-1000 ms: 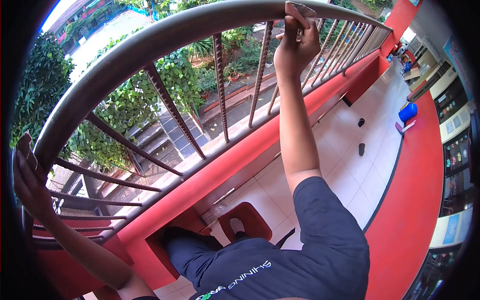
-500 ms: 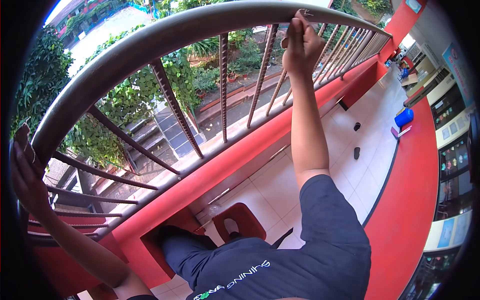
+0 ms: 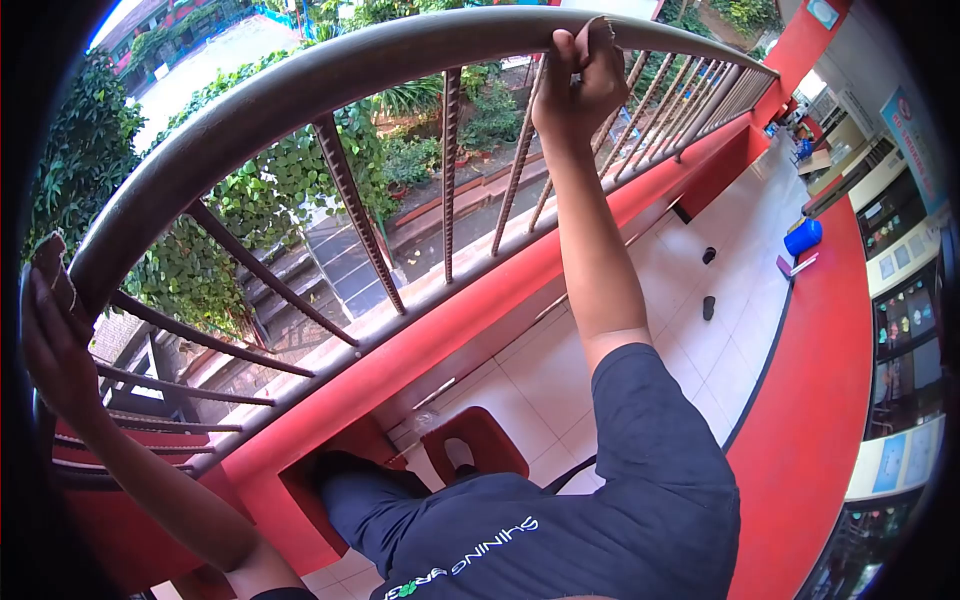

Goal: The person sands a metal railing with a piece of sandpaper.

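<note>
Handrail (image 3: 300, 85) gripped at both ends through small brown pads, sanding or wiping in hand.

At far left, the left hand (image 3: 55, 350) is clamped on a worn pad (image 3: 52, 262) against the rail's low end, unchanged. Twisted balusters (image 3: 450, 170) stand between. The right hand (image 3: 578, 85), closed on its own pad (image 3: 598, 28) atop the rail, is seen shifted slightly leftward since a second ago, so a rubbing stroke is judged underway. A blue bucket (image 3: 803, 237) stands on the floor, well apart.

Gaps between bars (image 3: 450, 170), handrail (image 3: 300, 85) above
</note>
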Motion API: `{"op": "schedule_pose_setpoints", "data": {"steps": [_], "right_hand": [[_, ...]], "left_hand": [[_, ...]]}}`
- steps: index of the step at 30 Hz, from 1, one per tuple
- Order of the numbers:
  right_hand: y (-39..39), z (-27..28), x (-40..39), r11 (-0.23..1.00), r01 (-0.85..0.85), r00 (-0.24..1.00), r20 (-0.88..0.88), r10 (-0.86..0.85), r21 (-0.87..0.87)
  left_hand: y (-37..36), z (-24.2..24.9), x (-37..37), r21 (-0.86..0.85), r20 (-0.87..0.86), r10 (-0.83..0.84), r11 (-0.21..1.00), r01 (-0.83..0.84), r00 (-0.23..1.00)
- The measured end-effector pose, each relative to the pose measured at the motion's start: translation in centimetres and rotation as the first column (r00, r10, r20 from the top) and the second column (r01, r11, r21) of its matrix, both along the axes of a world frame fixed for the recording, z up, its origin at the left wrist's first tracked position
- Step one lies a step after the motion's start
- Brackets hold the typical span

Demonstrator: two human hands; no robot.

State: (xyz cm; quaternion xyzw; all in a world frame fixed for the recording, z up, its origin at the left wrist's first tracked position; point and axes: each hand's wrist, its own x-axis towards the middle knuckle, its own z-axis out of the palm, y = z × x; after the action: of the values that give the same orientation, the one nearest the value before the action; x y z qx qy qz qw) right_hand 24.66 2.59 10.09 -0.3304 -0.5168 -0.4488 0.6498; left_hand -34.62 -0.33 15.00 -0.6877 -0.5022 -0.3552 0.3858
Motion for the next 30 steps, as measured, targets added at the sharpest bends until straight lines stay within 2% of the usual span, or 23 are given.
{"op": "schedule_pose_setpoints", "data": {"steps": [1,2,5,7,9,11,13,15,17,19,20,22,23,25,27,29,30], "right_hand": [[0.8,0.4,0.4,0.992,0.005,0.988,0.151,-0.024,0.127],[0.8,0.1,0.8,0.992,0.003,0.989,0.149,-0.022,0.125],[-0.5,-0.1,-0.2,0.999,-0.045,0.996,0.081,0.044,0.016],[-2.1,0.0,-4.1,0.987,0.160,0.910,0.389,-0.144,-0.011],[-1.5,0.0,-3.6,0.986,0.157,0.919,0.374,-0.128,-0.048],[0.1,0.6,-0.2,1.000,0.022,0.996,0.086,-0.023,0.015],[-0.8,0.7,1.3,0.997,0.075,0.992,-0.102,-0.075,-0.001],[-0.5,0.4,2.1,0.997,0.074,0.997,-0.026,-0.074,0.023],[-1.0,0.6,0.6,0.991,0.120,0.991,0.059,-0.117,-0.053],[-1.4,0.7,-0.1,0.982,0.172,0.984,0.066,-0.167,-0.080],[-1.6,0.7,-0.4,0.982,0.170,0.984,0.066,-0.165,-0.080],[-2.0,0.7,-1.2,0.994,-0.031,0.986,-0.167,0.013,-0.108],[-1.9,0.7,-1.7,0.994,-0.033,0.986,-0.165,0.014,-0.108],[-1.7,0.9,-2.3,0.985,-0.171,0.943,-0.292,0.158,-0.019],[-1.4,0.8,-2.0,0.977,-0.215,0.938,-0.276,0.209,0.007],[-1.5,0.9,-2.0,0.968,-0.246,0.946,-0.231,0.227,-0.054],[-1.5,0.7,-2.0,0.959,-0.272,0.939,-0.238,0.247,-0.075]], "left_hand": [[-0.2,0.0,0.4,-0.062,0.145,-0.089,0.993,0.099,0.985],[-0.2,-0.1,0.2,-0.064,0.143,-0.087,0.993,0.097,0.986],[0.1,-0.5,-0.1,-0.040,0.059,-0.046,0.998,0.049,0.997],[0.4,-0.6,-0.4,-0.017,0.004,-0.015,1.000,0.016,1.000],[0.9,-0.5,-0.8,-0.001,-0.065,0.006,1.000,-0.006,0.998],[1.3,-0.5,-1.4,0.023,-0.123,0.031,0.999,-0.029,0.992],[1.3,-0.4,-2.4,0.054,-0.178,0.072,0.997,-0.064,0.981],[1.1,-0.2,-3.2,0.087,-0.231,0.118,0.991,-0.101,0.966],[1.0,-0.2,-3.4,0.104,-0.254,0.141,0.988,-0.117,0.957],[0.9,-0.3,-3.1,0.207,-0.286,0.247,0.959,-0.192,0.926],[0.8,-0.3,-2.8,0.208,-0.286,0.249,0.959,-0.194,0.925],[0.6,-0.2,-2.1,0.198,-0.253,0.237,0.962,-0.190,0.938],[0.7,-0.2,-2.3,0.198,-0.252,0.239,0.961,-0.191,0.938],[1.0,-0.1,-2.8,0.144,-0.179,0.106,0.986,-0.081,0.978],[1.0,-0.2,-2.7,0.155,-0.187,0.122,0.984,-0.093,0.975],[1.1,-0.2,-2.8,0.168,-0.198,0.140,0.980,-0.107,0.970],[1.4,-0.2,-3.2,0.130,-0.158,0.096,0.989,-0.075,0.983]]}}
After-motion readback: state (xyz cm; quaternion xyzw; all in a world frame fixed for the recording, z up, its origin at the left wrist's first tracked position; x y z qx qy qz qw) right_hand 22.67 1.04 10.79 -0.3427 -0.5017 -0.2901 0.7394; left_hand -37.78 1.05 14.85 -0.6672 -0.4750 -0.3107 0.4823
